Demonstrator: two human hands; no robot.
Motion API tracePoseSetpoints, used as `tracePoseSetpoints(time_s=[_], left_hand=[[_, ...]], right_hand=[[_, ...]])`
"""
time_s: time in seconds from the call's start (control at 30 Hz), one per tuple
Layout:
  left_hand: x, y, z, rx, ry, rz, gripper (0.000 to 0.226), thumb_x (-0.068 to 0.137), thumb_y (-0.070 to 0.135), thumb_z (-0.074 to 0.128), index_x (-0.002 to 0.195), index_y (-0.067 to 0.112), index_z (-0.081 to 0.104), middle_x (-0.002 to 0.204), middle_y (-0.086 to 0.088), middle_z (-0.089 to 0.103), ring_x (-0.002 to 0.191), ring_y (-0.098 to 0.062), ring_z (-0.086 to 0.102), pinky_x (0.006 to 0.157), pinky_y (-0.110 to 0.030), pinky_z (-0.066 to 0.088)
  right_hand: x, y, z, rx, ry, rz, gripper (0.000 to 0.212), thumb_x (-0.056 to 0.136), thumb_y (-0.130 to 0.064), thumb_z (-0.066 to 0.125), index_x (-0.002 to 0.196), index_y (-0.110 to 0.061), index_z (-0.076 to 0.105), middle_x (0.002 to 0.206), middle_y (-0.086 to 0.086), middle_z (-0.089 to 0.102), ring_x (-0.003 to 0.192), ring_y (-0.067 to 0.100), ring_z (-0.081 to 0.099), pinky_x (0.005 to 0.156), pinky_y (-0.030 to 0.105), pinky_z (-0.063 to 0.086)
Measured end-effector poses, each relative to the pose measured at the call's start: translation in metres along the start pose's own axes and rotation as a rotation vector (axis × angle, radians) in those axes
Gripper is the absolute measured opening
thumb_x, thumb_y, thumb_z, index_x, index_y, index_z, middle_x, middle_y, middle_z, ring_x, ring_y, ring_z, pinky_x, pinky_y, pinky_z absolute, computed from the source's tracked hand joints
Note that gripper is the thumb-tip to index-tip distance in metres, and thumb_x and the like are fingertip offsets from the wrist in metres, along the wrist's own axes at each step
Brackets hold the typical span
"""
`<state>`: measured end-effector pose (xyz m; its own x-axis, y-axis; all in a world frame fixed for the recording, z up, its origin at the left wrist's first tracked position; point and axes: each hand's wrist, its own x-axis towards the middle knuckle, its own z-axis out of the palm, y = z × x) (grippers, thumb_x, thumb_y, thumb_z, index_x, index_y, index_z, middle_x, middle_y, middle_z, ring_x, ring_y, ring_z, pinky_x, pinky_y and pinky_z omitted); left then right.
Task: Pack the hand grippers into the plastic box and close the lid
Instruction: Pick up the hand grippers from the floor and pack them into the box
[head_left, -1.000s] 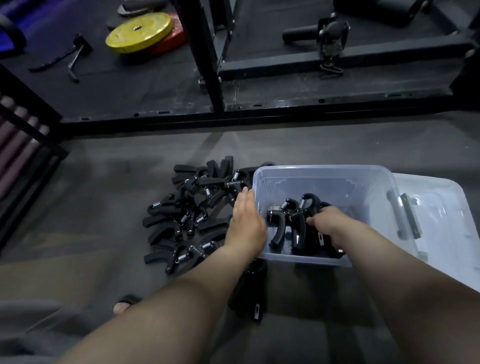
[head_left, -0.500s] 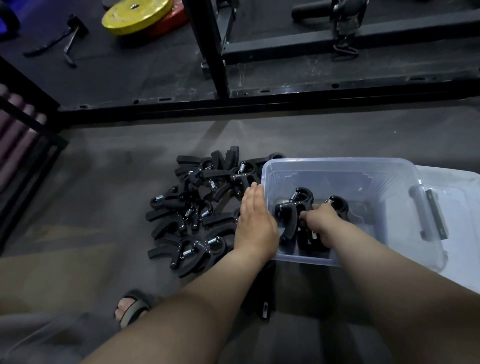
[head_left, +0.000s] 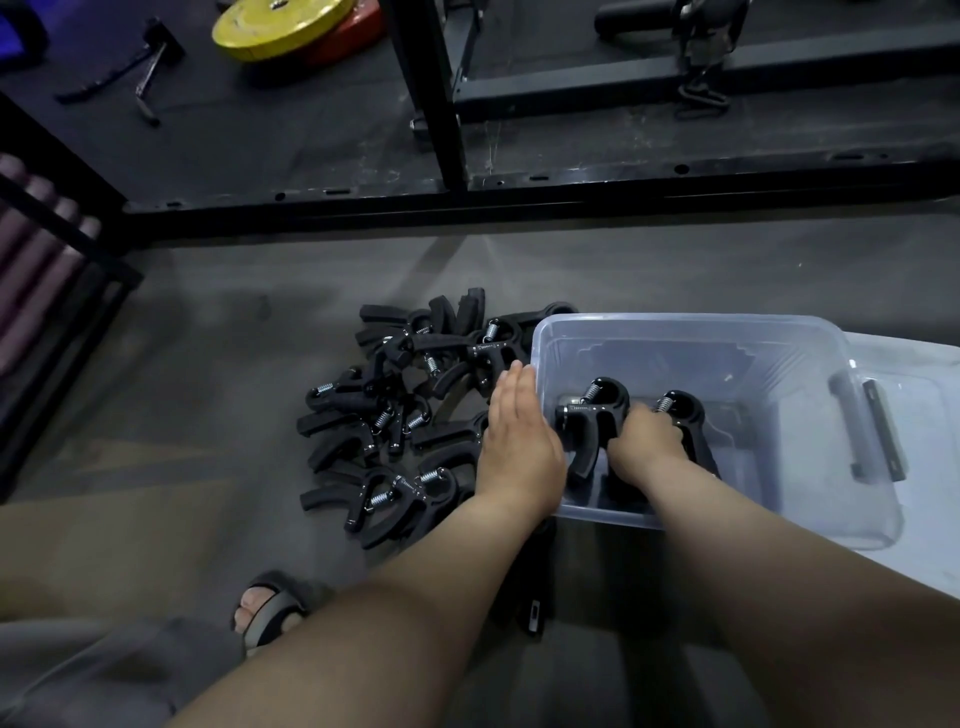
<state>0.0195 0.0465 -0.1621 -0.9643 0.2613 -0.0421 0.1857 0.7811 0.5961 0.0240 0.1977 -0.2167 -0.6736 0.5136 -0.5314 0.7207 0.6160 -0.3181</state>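
Just left of my left hand (head_left: 519, 441) lies the heap of hand grippers (head_left: 395, 415) on the floor, touching the outer wall of the plastic box (head_left: 691, 332). That hand rests flat against the box's left wall, fingers together and stretched away from me, holding nothing. My right hand (head_left: 644, 441) is down inside the box, curled over the handles of the two grippers (head_left: 597, 415) standing there with their spring ends pointing away from me; I cannot tell whether it truly clamps them or only steadies them. What matters next, I judge, is that the heap sits on the left side, so my left hand is far nearer to it than my right, and only a short reach outward separates it from the closest gripper. Those loose ones lie tangled, their long axes pointing every way, so picking one cleanly may drag a neighbour. To the right of my right hand, the lid (head_left: 919, 415) lies flat beside the box. I can read no brand or lettering anywhere.
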Motion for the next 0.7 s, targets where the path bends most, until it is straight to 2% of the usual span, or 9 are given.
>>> tracePoseSetpoints(time_s=[0.4,0.7], left_hand=[[-0.0004,0.0007,0.0008,0.007,-0.005,-0.004,0.062,0.097,0.010,0.033,0.154,0.016,0.011,0.162,0.003,0.007,0.149,-0.011,0.000,0.118,-0.024,0.001],[-0.0003,0.0003,0.0009,0.002,-0.003,-0.003,0.062,0.097,0.010,0.034,0.154,0.016,0.011,0.162,0.002,0.008,0.149,-0.012,0.000,0.117,-0.022,0.000]], right_hand=[[-0.0011,-0.0001,-0.0016,0.070,-0.014,0.029,0.045,0.084,-0.016,0.060,0.127,-0.006,0.052,0.130,0.026,0.050,0.118,0.043,0.049,0.093,0.039,0.046],[-0.0041,-0.0021,-0.0025,0.047,-0.028,0.025,0.045,0.088,-0.014,0.056,0.131,-0.006,0.046,0.136,0.026,0.042,0.123,0.045,0.043,0.098,0.043,0.042]])
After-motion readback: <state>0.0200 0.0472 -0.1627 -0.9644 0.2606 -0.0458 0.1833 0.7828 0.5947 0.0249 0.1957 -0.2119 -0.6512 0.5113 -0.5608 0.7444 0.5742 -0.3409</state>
